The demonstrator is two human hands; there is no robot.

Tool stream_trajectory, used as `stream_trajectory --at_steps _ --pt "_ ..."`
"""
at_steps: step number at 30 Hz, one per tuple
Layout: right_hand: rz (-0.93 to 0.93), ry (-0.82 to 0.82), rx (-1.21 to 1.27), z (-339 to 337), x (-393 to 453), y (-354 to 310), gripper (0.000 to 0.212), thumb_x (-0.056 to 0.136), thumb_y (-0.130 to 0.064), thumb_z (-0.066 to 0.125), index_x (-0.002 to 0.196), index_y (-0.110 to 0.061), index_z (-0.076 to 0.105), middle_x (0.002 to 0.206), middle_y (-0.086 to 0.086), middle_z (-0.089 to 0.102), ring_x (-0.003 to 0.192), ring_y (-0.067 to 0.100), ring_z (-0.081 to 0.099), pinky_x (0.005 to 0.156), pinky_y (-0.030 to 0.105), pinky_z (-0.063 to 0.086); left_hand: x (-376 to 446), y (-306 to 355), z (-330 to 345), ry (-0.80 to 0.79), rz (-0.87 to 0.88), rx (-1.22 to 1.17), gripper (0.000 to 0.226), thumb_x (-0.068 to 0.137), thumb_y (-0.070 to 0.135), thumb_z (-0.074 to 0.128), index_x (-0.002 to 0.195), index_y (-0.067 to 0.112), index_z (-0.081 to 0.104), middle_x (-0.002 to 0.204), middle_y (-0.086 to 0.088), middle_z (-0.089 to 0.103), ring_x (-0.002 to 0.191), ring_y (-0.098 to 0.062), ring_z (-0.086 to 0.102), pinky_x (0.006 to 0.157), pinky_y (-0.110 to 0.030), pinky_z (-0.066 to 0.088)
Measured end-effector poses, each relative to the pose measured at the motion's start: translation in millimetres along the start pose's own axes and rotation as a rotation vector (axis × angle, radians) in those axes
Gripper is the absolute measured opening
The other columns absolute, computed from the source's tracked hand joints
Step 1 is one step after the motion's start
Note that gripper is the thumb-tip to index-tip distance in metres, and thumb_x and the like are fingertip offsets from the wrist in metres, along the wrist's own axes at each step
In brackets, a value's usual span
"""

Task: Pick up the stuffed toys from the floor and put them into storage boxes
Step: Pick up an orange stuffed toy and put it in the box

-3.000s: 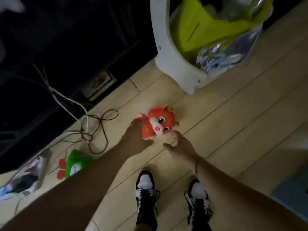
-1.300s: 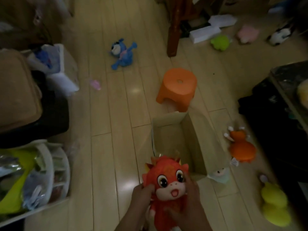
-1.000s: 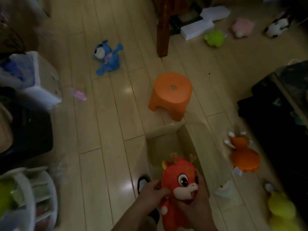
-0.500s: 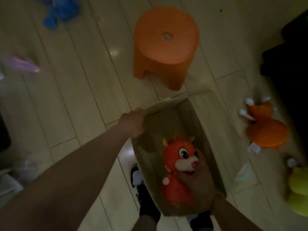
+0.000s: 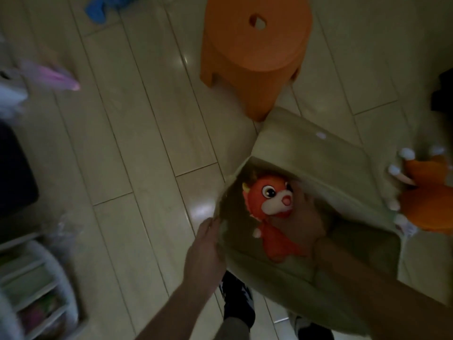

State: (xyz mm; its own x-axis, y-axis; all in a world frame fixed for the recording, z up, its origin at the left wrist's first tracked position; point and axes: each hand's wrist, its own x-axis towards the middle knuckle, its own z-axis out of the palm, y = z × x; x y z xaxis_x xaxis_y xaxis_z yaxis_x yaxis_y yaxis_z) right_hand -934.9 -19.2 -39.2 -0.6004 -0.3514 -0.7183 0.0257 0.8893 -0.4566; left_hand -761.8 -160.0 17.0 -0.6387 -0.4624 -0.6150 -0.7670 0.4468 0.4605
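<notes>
1. The left hand grips the storage box by its 9 o'clock rim.
2. The red stuffed toy lies inside the box, the right hand gripping its body.
3. An orange stool stands close at 12 o'clock of the box; an orange plush touches its 3 o'clock wall.

No readable text, labels or numbers anywhere in view

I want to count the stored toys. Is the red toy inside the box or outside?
Inside. The red toy lies below the rim of the box, with the right hand on it.
</notes>
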Motion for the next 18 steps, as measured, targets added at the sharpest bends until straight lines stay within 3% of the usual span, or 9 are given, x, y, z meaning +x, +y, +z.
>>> stream_trajectory --at_steps 2,4,8,12,15,16,18 --pt "0.078 0.054 0.080 35.6 -4.6 -10.9 0.111 0.064 -0.045 0.082 0.152 -0.022 0.016 0.149 0.010 0.031 0.131 0.028 0.040 0.107 0.034 0.035 -8.5 -4.0 7.4 0.004 -0.004 -0.050 0.046 0.091 0.028 0.047 0.136 0.037 0.039 0.129 0.016 0.043 0.101 0.010 0.041 0.075 0.002 0.035" --pt "0.163 0.131 0.118 73.0 -5.6 -16.4 0.119 0.058 -0.060 0.075 0.152 -0.022 0.013 0.151 0.012 0.029 0.133 0.031 0.039 0.111 0.037 0.032 -5.5 -12.9 8.0 0.018 -0.011 -0.056 0.052 0.091 0.021 0.045 0.139 0.038 0.035 0.133 0.017 0.040 0.104 0.010 0.039 0.080 0.001 0.035" --pt "0.303 0.214 0.196 132.0 13.8 -13.2 0.113 0.063 -0.039 0.085 0.149 -0.024 0.013 0.149 0.019 0.026 0.130 0.039 0.041 0.110 0.045 0.038 8.8 -38.0 3.8 -0.024 0.010 -0.061 0.062 0.089 0.009 0.048 0.144 0.033 0.034 0.144 0.015 0.033 0.115 0.002 0.043 0.095 -0.012 0.042" --pt "0.296 0.089 0.166 157.1 35.6 4.1 0.106 0.069 -0.035 0.083 0.147 -0.014 0.015 0.149 0.020 0.023 0.127 0.039 0.045 0.106 0.042 0.042 14.3 -64.3 10.3 -0.080 0.016 -0.062 0.062 0.088 0.006 0.048 0.143 0.033 0.037 0.146 0.015 0.030 0.110 0.008 0.040 0.094 -0.024 0.052" --pt "0.217 -0.032 0.137 143.5 46.8 35.3 0.120 0.059 -0.057 0.080 0.148 -0.019 0.008 0.148 0.016 0.033 0.129 0.035 0.046 0.105 0.040 0.044 10.8 -76.8 23.6 -0.011 -0.003 -0.061 0.068 0.085 -0.002 0.051 0.141 0.034 0.041 0.144 0.015 0.032 0.103 0.013 0.039 0.087 -0.022 0.055" --pt "0.199 -0.085 0.135 129.4 44.9 41.1 0.118 0.060 -0.056 0.080 0.149 -0.021 0.009 0.148 0.014 0.036 0.130 0.034 0.046 0.106 0.040 0.043 9.9 -73.9 26.1 0.013 -0.026 -0.058 0.068 0.084 -0.002 0.052 0.140 0.034 0.043 0.143 0.014 0.034 0.100 0.014 0.040 0.084 -0.022 0.055" --pt "0.190 -0.217 0.154 96.8 31.8 46.0 0.096 0.075 -0.035 0.078 0.150 -0.019 0.019 0.148 0.014 0.037 0.131 0.034 0.045 0.107 0.042 0.043 8.7 -64.0 31.1 0.052 -0.072 -0.030 0.064 0.083 0.002 0.053 0.137 0.035 0.046 0.143 0.013 0.036 0.103 0.007 0.045 0.080 -0.021 0.051"
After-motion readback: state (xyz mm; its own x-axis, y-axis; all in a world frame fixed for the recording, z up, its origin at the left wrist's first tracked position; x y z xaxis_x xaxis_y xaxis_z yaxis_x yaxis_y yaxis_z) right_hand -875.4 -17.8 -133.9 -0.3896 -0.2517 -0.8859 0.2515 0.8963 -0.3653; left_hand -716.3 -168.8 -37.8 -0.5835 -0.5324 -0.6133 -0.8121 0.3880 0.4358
